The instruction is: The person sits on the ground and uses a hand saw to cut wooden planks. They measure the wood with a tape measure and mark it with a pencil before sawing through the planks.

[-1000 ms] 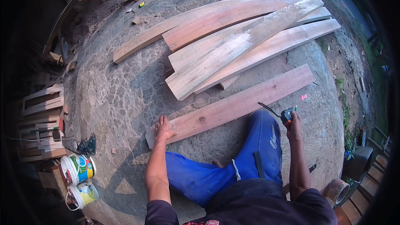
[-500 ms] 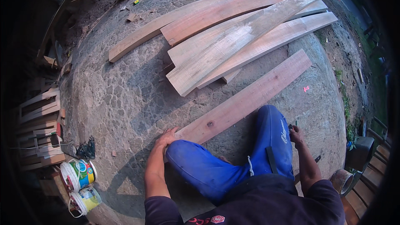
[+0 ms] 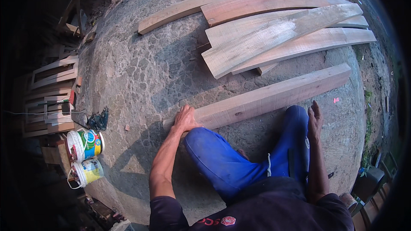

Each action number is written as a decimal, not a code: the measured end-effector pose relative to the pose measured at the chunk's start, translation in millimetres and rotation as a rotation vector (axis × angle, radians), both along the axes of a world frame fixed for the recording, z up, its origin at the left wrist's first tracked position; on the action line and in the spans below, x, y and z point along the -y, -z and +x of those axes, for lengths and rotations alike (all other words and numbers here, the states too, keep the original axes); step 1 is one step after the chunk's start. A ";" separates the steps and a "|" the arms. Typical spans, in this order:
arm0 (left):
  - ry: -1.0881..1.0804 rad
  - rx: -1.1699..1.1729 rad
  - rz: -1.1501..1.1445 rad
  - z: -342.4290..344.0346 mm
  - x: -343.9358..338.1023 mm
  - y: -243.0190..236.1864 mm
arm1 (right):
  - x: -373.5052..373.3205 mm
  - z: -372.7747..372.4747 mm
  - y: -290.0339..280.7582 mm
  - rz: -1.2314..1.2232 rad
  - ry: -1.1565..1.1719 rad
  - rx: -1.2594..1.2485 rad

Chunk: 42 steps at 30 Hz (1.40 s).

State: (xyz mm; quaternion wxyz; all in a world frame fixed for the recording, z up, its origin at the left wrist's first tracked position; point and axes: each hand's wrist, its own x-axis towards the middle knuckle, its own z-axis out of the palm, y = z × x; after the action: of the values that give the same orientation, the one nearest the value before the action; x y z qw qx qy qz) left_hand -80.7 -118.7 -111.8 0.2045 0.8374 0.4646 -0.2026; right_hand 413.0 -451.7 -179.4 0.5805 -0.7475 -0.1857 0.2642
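A long wooden plank (image 3: pixel 274 99) stands on its narrow edge in front of my knees, its broad face with a dark knot turned toward me. Close to its left end, my left hand (image 3: pixel 186 119) grips it over the top edge, beside my left knee. My right hand (image 3: pixel 315 119) is raised beside my right knee with the fingers stretched up; nothing shows in it, and it is apart from the plank. Beyond the plank lies a loose stack of boards, with a greyish board (image 3: pixel 278 38) crossing on top and a reddish board (image 3: pixel 265 7) behind it.
Two paint buckets, a larger one (image 3: pixel 87 144) and a smaller one (image 3: pixel 88 172), stand at the left. Behind them are wooden frames (image 3: pixel 51 90) and a dark bundle (image 3: pixel 98 119). A pink scrap (image 3: pixel 336 100) lies on the rough concrete floor (image 3: pixel 128 77) at the right.
The plank has gone from lying flat to standing on its edge. My left hand has closed over it. My right hand has come up and forward; the small dark thing in it no longer shows.
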 end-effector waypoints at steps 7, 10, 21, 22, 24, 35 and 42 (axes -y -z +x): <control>0.181 0.176 0.483 33.6 -7.3 -107.9 | -112.4 -104.7 -72.4 0.081 0.051 -0.975; 0.245 0.251 0.538 43.0 0.3 -143.4 | -125.2 -110.0 -85.7 0.188 0.078 -1.051; 0.277 0.246 0.660 75.1 47.1 -224.8 | -138.3 -79.8 -96.3 0.497 0.208 -0.961; 0.264 0.244 0.686 75.5 48.9 -229.9 | -141.5 -75.5 -103.8 0.539 0.162 -0.924; 0.220 0.258 0.707 81.3 50.6 -234.2 | -152.5 -59.9 -124.5 0.533 0.111 -0.882; 0.124 0.346 0.776 248.9 -28.7 -247.3 | -256.5 101.7 -224.6 0.358 -0.033 -0.583; -0.009 0.165 0.355 350.2 -111.7 -171.4 | -77.6 152.4 -124.2 0.139 -0.080 0.044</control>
State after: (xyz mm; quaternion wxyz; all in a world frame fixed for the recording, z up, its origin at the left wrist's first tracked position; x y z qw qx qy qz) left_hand 269.4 -7.0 59.6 0.0918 0.8720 0.4786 -0.0470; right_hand 565.4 -374.0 -55.2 0.6159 -0.7030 -0.2459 0.2569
